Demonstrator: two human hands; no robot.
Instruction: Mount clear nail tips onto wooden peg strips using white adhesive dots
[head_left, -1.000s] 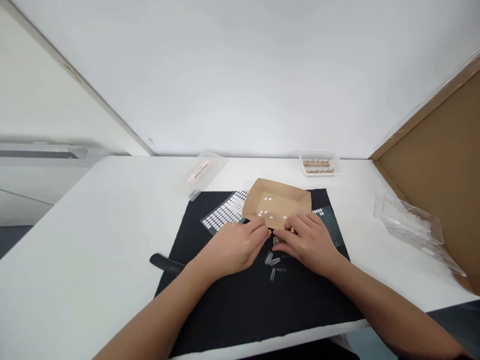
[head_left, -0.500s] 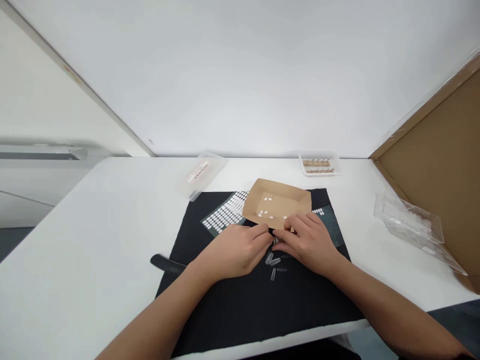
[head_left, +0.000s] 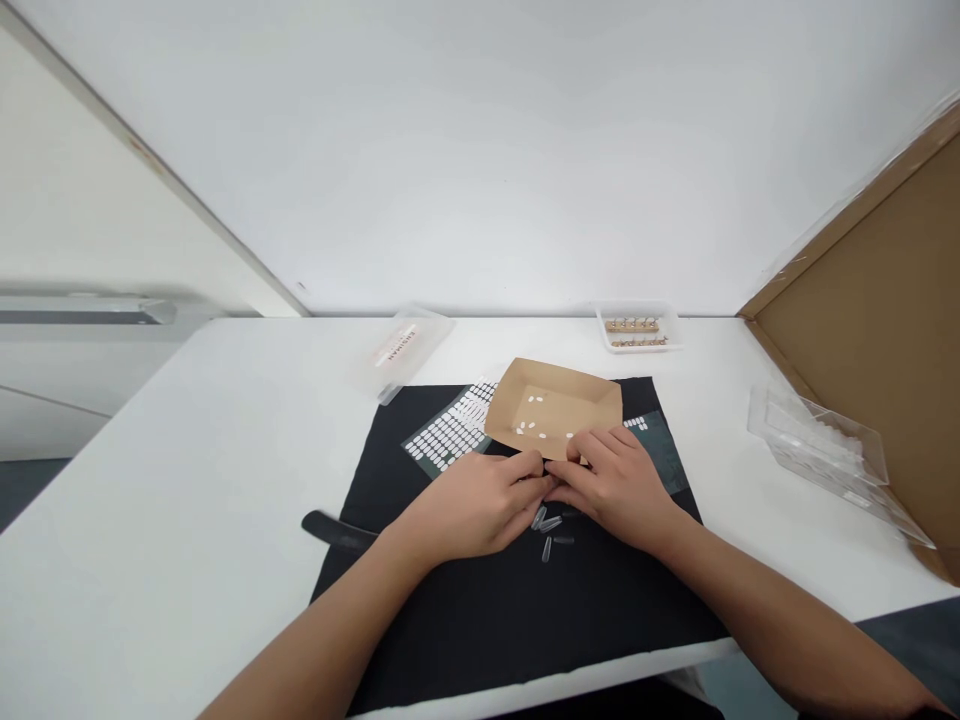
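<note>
My left hand [head_left: 487,500] and my right hand [head_left: 611,485] meet fingertip to fingertip at the near edge of a brown paper tray [head_left: 551,375]. Both are closed in a pinch, and whatever lies between the fingertips is hidden. Several clear false nail tips [head_left: 550,524] lie on the black cloth [head_left: 480,630] just below the hands. Small white oval stickers are scattered inside the tray. Left of it, partly under its side, is a sheet of white oval stickers [head_left: 442,435]. A dark green sheet [head_left: 664,455] with a few white ovals shows behind my right hand.
A black curved nail file [head_left: 330,527] lies by my left forearm. At the back stand a clear lid [head_left: 412,345] with red lettering and a clear box [head_left: 637,345] holding rows of small pegs. Clear plastic boxes [head_left: 817,440] rest at right beside a cardboard panel [head_left: 885,330].
My left fingertips have shifted slightly right, closer against my right fingers. The small shiny thing that showed between them is now covered. The tray and nail tips stay put.
</note>
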